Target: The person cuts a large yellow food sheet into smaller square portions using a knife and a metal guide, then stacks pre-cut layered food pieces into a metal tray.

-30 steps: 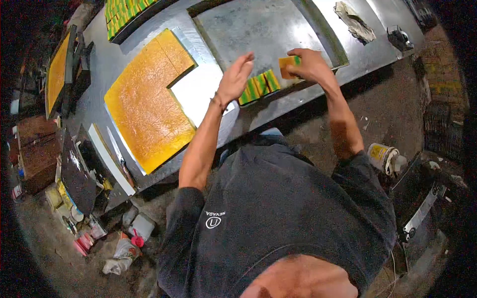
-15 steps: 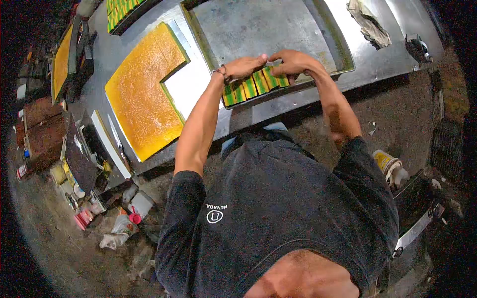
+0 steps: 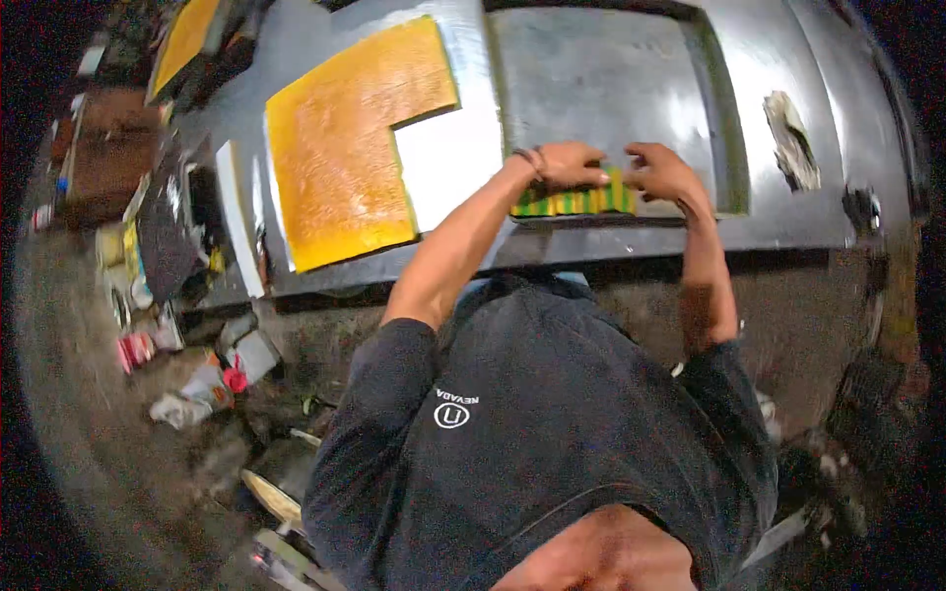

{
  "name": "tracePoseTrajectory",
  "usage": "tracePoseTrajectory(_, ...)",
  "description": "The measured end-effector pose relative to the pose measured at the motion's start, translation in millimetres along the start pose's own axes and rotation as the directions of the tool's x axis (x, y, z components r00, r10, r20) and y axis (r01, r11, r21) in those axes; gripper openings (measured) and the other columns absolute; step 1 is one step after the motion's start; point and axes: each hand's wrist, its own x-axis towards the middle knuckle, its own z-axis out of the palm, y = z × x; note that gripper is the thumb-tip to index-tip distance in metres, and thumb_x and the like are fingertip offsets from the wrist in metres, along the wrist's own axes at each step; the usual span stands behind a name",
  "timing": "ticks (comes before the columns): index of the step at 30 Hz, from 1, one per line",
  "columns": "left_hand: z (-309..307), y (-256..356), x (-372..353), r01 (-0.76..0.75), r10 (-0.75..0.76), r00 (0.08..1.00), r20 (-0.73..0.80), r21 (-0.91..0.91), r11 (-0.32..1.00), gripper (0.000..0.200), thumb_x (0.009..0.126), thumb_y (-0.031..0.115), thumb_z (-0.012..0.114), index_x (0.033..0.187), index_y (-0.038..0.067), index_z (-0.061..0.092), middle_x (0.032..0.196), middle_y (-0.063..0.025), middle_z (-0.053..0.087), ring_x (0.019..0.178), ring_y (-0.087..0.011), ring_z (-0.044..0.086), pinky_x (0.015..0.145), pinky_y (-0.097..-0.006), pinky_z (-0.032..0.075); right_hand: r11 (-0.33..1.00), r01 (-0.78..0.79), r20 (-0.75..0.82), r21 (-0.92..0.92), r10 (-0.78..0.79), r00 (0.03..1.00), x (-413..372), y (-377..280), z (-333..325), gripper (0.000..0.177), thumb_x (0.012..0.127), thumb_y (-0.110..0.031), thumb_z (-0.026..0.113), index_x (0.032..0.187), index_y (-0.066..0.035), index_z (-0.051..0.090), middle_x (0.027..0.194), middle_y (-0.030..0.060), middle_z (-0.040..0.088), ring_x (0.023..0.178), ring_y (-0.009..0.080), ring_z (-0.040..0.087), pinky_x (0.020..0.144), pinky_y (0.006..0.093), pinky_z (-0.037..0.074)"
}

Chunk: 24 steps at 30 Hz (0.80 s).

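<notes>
A row of green-and-yellow striped pieces (image 3: 574,203) lies along the near edge of a shallow metal tray (image 3: 734,148). My left hand (image 3: 572,164) is closed over the row from above, its thumb near the top of the pieces and its other fingers partly hidden. At the row's right end my right hand (image 3: 665,175) is bent with its fingers apart, close to the last piece; motion blur hides whether they touch. To the left, a yellow-orange slab (image 3: 345,148) with a rectangular notch at its right side rests on a white sheet (image 3: 448,167).
A crumpled cloth (image 3: 791,143) lies on the metal table (image 3: 828,98) right of the tray. Long pale strips (image 3: 235,217) are at the table's left. Another yellow slab (image 3: 185,39) stands at the upper left. Bottles and bags (image 3: 212,384) are on the floor at lower left.
The view has shifted, so the table and tray appear farther right. My hands have moved slightly apart from their near-touching pose, with the right one now at the row's right end.
</notes>
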Motion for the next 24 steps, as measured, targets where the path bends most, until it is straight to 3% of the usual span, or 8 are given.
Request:
tracePoseTrajectory(2,-3.9,1.4,-17.9,0.011,-0.009,0.981,-0.191,0.007,1.0,0.062,0.094,0.047,0.053,0.136,0.002,0.046,0.129,-0.0213,0.057,0.12,-0.0353,0.054,0.101,-0.0407,0.042,0.984,0.111,-0.196,-0.14,-0.137,0.971,8.3,-21.8,-10.9,0.052,0.079,-0.024,0.068,0.124,0.0,0.058,0.112,0.0229,0.065,0.099,0.034,0.066,0.085,0.0395,0.052)
tracePoseTrajectory(8,-34.7,-7.9,-164.2,-0.132,-0.118,0.864,-0.49,-0.446,0.885,0.043,0.097,0.023,0.055,0.134,0.001,0.049,0.123,-0.0146,0.062,0.115,-0.022,0.059,0.097,-0.0325,0.046,0.85,0.447,-0.346,0.281,-0.344,0.873,83.6,-162.0,54.1,0.04,0.09,-0.017,0.06,0.123,0.006,0.058,0.099,0.014,0.068,0.084,0.0187,0.066,0.072,0.0327,0.054)
tracePoseTrajectory(10,-20.5,-33.3,-207.6,-0.17,-0.28,0.781,-0.558,-0.622,0.764,0.041,0.096,0.017,0.057,0.133,-0.002,0.05,0.123,-0.0124,0.061,0.115,-0.0187,0.058,0.097,-0.0304,0.045,0.891,0.356,-0.299,0.282,-0.271,0.915,115.3,-212.2,95.8,0.038,0.089,-0.019,0.058,0.115,0.008,0.06,0.094,0.0141,0.069,0.08,0.021,0.067,0.07,0.0322,0.053)
tracePoseTrajectory(12,-5.9,-63.1,-247.7,-0.164,-0.348,0.75,-0.563,-0.668,0.726,0.041,0.096,0.015,0.057,0.132,-0.003,0.05,0.125,-0.0129,0.06,0.116,-0.0196,0.057,0.098,-0.0305,0.045,0.946,0.233,-0.349,-0.225,-0.302,0.887,172.9,-225.2,139.3,0.039,0.087,-0.023,0.055,0.109,0.009,0.062,0.089,0.0165,0.069,0.075,0.0294,0.067,0.068,0.0352,0.053)
tracePoseTrajectory(16,6.3,-85.1,-303.8,-0.269,-0.435,0.678,-0.593,-0.75,0.604,0.04,0.095,0.012,0.058,0.13,-0.006,0.051,0.128,-0.0153,0.058,0.117,-0.0212,0.056,0.1,-0.0315,0.044,0.976,-0.214,-0.434,0.046,0.212,0.876,216.3,-236.9,184.5,0.053,0.077,-0.032,0.066,0.106,0.011,0.054,0.121,0.0298,0.05,0.114,0.0466,0.05,0.088,0.0485,0.048)
tracePoseTrajectory(18,5.7,-93.1,-315.2,-0.282,-0.444,0.657,-0.61,-0.745,0.605,0.041,0.095,0.012,0.058,0.13,-0.007,0.05,0.129,-0.0155,0.057,0.118,-0.021,0.056,0.101,-0.0314,0.044,0.973,-0.232,-0.491,-0.006,0.199,0.848,215.3,-249.9,179.0,0.055,0.073,-0.033,0.07,0.105,0.011,0.058,0.127,0.0289,0.047,0.122,0.0441,0.043,0.093,0.0452,0.046)
tracePoseTrajectory(22,0.3,-115.8,-309.0,-0.348,-0.416,0.664,-0.622,-0.749,0.564,0.043,0.096,0.017,0.058,0.131,-0.006,0.05,0.125,-0.016,0.06,0.113,-0.0198,0.059,0.097,-0.0311,0.047,0.943,-0.307,-0.388,0.132,0.334,0.859,207.2,-259.2,160.3,0.043,0.07,-0.028,0.074,0.1,0.002,0.068,0.103,0.0271,0.065,0.098,0.0403,0.063,0.082,0.0461,0.051)
tracePoseTrajectory(24,-10.1,-125.8,-293.0,-0.379,-0.391,0.695,-0.603,-0.77,0.514,0.044,0.096,0.018,0.058,0.131,-0.006,0.049,0.126,-0.0159,0.059,0.113,-0.0198,0.058,0.097,-0.0311,0.047,0.96,-0.082,-0.381,0.269,0.185,0.906,205.2,-247.8,157.0,0.038,0.071,-0.029,0.078,0.089,0.004,0.071,0.093,0.0176,0.071,0.074,0.0289,0.069,0.069,0.0355,0.054)
